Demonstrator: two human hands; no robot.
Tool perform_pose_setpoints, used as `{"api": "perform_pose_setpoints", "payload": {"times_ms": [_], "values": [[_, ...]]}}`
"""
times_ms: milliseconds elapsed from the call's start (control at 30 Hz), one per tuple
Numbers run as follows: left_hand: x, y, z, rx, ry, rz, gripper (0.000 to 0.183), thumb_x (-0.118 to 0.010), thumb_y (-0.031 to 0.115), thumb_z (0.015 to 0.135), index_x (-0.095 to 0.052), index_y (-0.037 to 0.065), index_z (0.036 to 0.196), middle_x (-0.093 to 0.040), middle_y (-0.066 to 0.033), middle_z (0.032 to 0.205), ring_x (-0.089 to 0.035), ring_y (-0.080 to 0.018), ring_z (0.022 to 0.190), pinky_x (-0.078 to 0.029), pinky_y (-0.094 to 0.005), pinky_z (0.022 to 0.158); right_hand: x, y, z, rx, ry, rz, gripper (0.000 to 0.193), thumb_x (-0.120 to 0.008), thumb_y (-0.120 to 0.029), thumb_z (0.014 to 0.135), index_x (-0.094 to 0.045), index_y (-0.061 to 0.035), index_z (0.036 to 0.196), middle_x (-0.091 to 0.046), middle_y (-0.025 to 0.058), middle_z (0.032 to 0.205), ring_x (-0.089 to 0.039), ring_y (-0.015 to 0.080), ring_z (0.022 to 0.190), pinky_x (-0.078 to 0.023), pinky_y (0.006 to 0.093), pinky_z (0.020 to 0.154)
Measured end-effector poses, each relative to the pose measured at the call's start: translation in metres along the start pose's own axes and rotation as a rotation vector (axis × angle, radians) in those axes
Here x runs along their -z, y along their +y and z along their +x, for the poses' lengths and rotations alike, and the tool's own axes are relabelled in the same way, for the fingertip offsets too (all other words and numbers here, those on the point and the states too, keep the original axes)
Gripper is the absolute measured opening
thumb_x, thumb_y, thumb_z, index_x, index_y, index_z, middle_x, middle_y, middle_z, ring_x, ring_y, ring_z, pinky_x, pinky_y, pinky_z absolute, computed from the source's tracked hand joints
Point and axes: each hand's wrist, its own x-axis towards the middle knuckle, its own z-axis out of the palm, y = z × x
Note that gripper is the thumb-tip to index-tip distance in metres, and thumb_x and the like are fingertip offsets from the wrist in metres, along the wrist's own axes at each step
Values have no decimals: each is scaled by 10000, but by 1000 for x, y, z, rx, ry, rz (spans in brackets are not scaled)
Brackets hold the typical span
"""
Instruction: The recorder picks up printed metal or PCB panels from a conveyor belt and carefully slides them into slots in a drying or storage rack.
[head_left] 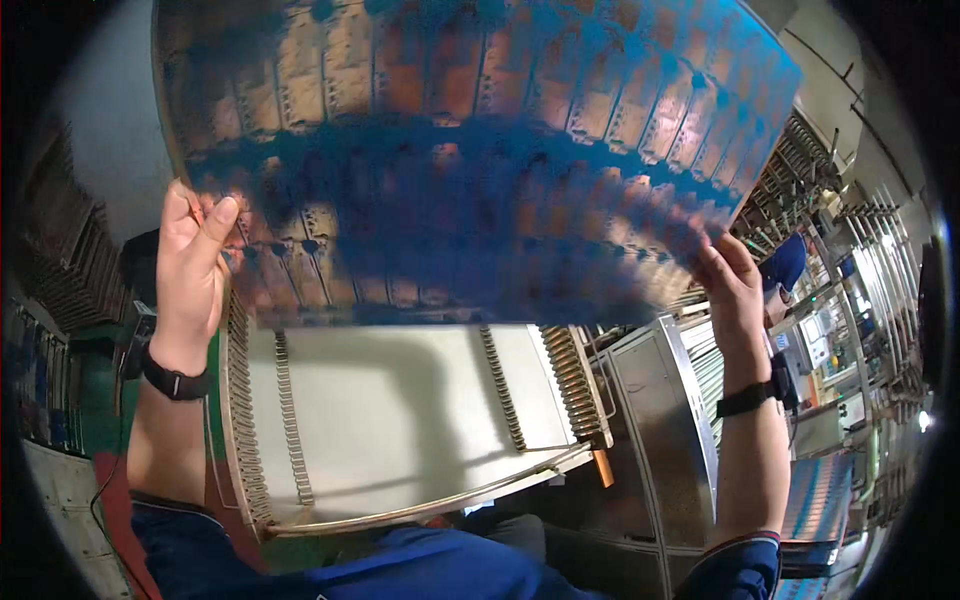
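Note:
A large circuit board panel (430,180), copper-coloured with blue patterned bands, is held up before me and fills the upper middle. My left hand (195,260) grips its left edge, the thumb lying on the near face. At the lower right edge, my right hand (735,285) is closed on the same panel. Its fingers are partly blurred. Below the panel stands a pale slotted rack (390,410) with rows of coil-like metal dividers along its sides and base; the panel hides its far end.
Right of the rack is a metal cabinet (650,385). More patterned panels (815,500) are stacked at the lower right. A person in a blue cap (785,265) is beyond my right hand. Racks with rods (885,270) line the far right; dark slatted racks (65,245) stand left.

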Motion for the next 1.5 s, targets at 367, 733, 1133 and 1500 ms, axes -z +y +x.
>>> {"api": "perform_pose_setpoints", "payload": {"times_ms": [367,733,1133,1500], "values": [[-8,17,-44,-513,-188,669,187,-613,60,922,-595,-8,1095,-571,-144,1252,-576,-211,1146,-438,-327,1007,-5,84,52,571,-297,-502,228,-628,72,794,-665,-49,984,-645,91,1134,-652,188,962,-521,268,791],[-45,75,-84,-647,-61,1008,252,-543,82,972,-571,-16,1203,-508,-182,1370,-522,-283,1274,-403,-396,1100,-3,105,63,937,-209,-665,291,-640,-142,861,-578,-110,1143,-584,111,1218,-571,335,1115,-492,401,913],[-3,60,-69,-546,-57,961,281,-526,166,1000,-581,6,1225,-503,-171,1394,-506,-274,1297,-377,-380,1118,-14,110,55,932,-225,-791,318,-581,-181,873,-561,-105,1181,-567,108,1224,-554,328,1117,-478,390,921],[-58,57,-64,-521,4,1005,212,-634,-62,846,-682,10,1039,-640,-130,1216,-578,-262,1218,-473,-344,1012,-11,156,48,754,-191,-811,407,-600,-94,874,-570,-143,1277,-544,113,1317,-534,329,1199,-463,382,983]]}}
